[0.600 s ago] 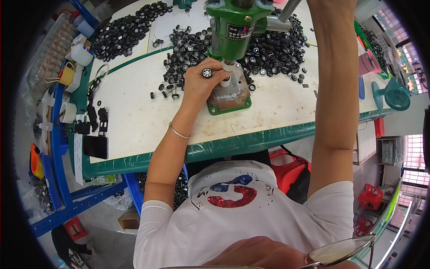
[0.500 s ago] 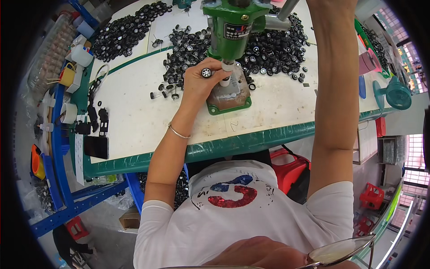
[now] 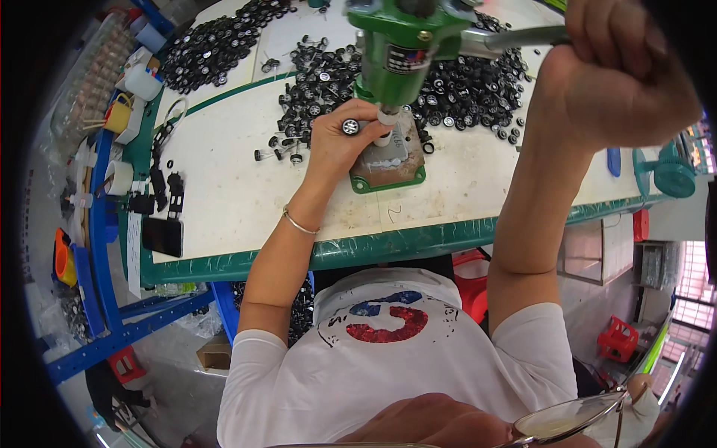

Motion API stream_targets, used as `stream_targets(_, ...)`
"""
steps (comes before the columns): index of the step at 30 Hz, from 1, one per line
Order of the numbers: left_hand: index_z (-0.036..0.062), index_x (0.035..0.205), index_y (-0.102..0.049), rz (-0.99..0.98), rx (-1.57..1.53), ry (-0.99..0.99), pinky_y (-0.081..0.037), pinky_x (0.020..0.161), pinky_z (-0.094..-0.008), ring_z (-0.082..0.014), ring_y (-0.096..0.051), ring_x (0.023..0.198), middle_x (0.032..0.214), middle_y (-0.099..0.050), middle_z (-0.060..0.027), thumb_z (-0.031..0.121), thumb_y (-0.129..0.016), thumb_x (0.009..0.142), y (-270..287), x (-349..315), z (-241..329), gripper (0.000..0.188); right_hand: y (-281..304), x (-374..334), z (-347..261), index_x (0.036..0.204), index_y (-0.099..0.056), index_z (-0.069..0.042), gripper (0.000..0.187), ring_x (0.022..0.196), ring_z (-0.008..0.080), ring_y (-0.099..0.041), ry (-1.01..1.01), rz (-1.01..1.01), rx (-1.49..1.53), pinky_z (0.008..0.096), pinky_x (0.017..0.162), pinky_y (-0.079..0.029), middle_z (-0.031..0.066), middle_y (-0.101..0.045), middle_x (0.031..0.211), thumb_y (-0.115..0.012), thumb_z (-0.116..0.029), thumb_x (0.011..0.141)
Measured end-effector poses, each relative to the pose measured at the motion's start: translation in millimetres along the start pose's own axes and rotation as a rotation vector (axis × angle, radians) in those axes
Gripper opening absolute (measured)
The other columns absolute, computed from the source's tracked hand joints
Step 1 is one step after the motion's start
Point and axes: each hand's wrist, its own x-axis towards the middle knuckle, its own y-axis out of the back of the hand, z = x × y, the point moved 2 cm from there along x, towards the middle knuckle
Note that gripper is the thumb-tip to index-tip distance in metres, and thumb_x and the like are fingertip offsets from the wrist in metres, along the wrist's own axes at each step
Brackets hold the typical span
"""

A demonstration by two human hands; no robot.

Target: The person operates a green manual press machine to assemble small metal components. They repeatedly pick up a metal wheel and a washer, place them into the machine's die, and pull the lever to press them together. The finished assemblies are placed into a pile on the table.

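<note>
A green hand-lever press (image 3: 394,82) stands at the far middle of the table, its ram lowered over the green-edged base plate (image 3: 385,178). My left hand (image 3: 334,145) is at the ram's tip, thumb and fingers pinched around a small toy wheel (image 3: 350,127) with a black tyre and silver spokes. Whether an axle joins it to the white piece under the ram is hidden by my fingers. My right hand (image 3: 624,93) is closed around the end of the press's metal lever (image 3: 523,39), raised at the right.
Heaps of black wheels (image 3: 470,93) lie behind and beside the press, with wheel-and-axle pieces (image 3: 295,149) at their left edge. Another wheel pile (image 3: 213,56) sits far left. A phone (image 3: 162,237) lies near the left front corner; a green fan (image 3: 672,173) stands at the right.
My right hand has come down and to the right, swinging the lever from steeply raised to nearly level. My left hand stays at the ram with the wheel.
</note>
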Motion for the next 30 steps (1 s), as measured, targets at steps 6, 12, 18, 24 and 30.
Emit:
stream_targets(6, 0.0028, 0.106, -0.069, -0.041, -0.074, 0.159, -0.047, 0.072, -0.0229, -0.0086, -0.057, 0.078, 0.089, -0.067, -0.0026, 0.008, -0.073, 0.078, -4.9, -2.1, -3.1, 0.028, -18.0, -2.0, 8.6, 0.059, -0.030, -0.011, 0.027, 0.046, 0.0092, -0.015, -0.226, 0.411, -0.018, 0.0265, 0.045, -0.015, -0.0008, -0.020, 0.052, -0.045, -0.013, 0.082)
stream_targets(12, 0.0049, 0.116, -0.063, -0.119, -0.170, 0.146, -0.046, 0.078, -0.0243, -0.0076, -0.060, 0.082, 0.089, -0.070, -0.0034, 0.012, -0.061, 0.090, -10.9, -0.8, 2.7, 0.027, 30.7, 36.2, 85.7, 0.071, -0.045, -0.007, 0.022, 0.052, 0.0094, -0.031, -0.517, 0.202, 0.004, 0.0237, 0.048, -0.026, 0.0001, -0.039, 0.064, -0.051, -0.018, 0.088)
stream_targets(18, -0.0007, 0.109, -0.060, 0.164, -0.544, 0.284, -0.047, 0.071, -0.0248, -0.0143, -0.062, 0.076, 0.081, -0.065, -0.0066, 0.007, -0.059, 0.089, 36.5, -7.6, 3.2, 0.022, 46.9, 23.4, 172.2, 0.091, -0.056, -0.004, 0.021, 0.053, 0.0085, -0.046, -0.882, 0.221, 0.423, 0.0221, 0.048, -0.038, 0.0018, -0.054, 0.070, -0.050, -0.024, 0.094)
stream_targets(24, 0.0071, 0.096, -0.072, 0.377, 0.200, 0.411, -0.025, 0.044, -0.0183, -0.0023, -0.039, 0.051, 0.062, -0.051, 0.0052, 0.019, -0.072, 0.081, 132.4, -38.4, -3.1, 0.019, 17.1, -20.4, 108.8, 0.106, -0.061, -0.004, 0.032, 0.059, 0.0093, -0.057, -0.627, 0.321, 0.042, 0.0217, 0.050, -0.044, 0.0025, -0.063, 0.076, -0.048, -0.031, 0.097)
stream_targets(30, 0.0049, 0.095, -0.072, 0.273, 0.557, 0.464, -0.042, 0.049, -0.0209, -0.0063, -0.052, 0.052, 0.064, -0.061, -0.0010, 0.025, -0.074, 0.080, 161.1, -54.9, -24.7, 0.025, 65.7, -144.1, 88.9, 0.097, -0.066, -0.005, 0.027, 0.056, 0.0085, -0.055, -1.000, 0.092, -0.424, 0.0241, 0.050, -0.042, 0.0013, -0.059, 0.069, -0.062, -0.031, 0.090)
